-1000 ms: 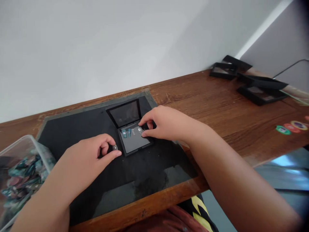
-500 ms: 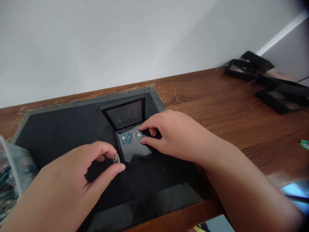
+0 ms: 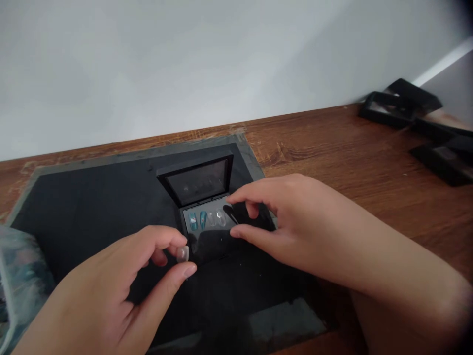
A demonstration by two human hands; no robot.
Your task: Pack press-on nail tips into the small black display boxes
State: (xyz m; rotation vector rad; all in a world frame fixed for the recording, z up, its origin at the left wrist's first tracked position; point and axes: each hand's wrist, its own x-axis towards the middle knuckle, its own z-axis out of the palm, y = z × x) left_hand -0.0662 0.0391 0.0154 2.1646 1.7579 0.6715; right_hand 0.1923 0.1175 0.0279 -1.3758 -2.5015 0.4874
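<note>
An open black case (image 3: 207, 259) with a windowed lid (image 3: 197, 181) stands on the dark mat. On its grey insert lie two teal press-on nails, one squarish (image 3: 193, 222) and one pointed (image 3: 203, 220), then two clear ones, a plain nail (image 3: 212, 219) and one with a pale ring mark (image 3: 221, 218). Left of the case, my left hand (image 3: 121, 281) pinches a small clear piece that looks like a nail tip (image 3: 182, 254) between fingers and thumb. My right hand (image 3: 281, 212) hovers at the case's right side, finger and thumb apart, with nothing visible between them.
The black mat (image 3: 92, 197) is taped to a wooden table (image 3: 314, 143) against a pale wall. Several open black cases (image 3: 388, 106) lie at the far right. A clear bag (image 3: 27, 266) of small mixed contents stands at the left edge.
My right hand has let go of the ring-marked clear nail and drawn slightly right. The clear piece stays in my left hand. The whole view has shifted a little.
</note>
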